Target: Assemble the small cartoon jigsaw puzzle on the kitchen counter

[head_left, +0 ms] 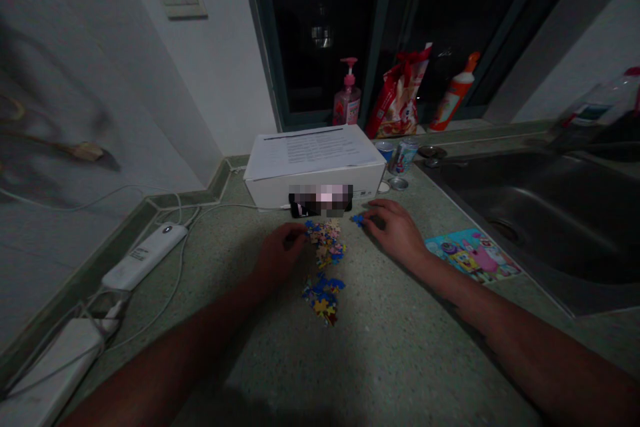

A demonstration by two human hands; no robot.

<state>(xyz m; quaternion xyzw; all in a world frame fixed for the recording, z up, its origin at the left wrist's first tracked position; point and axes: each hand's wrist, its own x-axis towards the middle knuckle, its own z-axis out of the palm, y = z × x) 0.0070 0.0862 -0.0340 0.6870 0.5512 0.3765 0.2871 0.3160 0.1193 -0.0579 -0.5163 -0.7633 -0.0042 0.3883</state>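
Note:
Between the thumb and fingers of my right hand (395, 230) is a small blue jigsaw puzzle piece (357, 219), just right of the far pile. My left hand (281, 250) is curled, its fingertips at the left edge of that far pile of mixed puzzle pieces (327, 240). Whether those fingertips pinch a piece is too small to tell. Nearer to me lies a second pile of mostly blue and yellow pieces (324, 293). A colourful cartoon picture sheet (473, 255) lies flat on the counter, partly behind my right forearm.
A phone (320, 201) leans on a white box (315, 157) behind the pieces. Cans (403, 157) stand right of the box. A metal sink (540, 213) is at right. Cabled power strips (145, 257) lie at left. A pump bottle (347, 97) and red bag (400, 97) stand behind.

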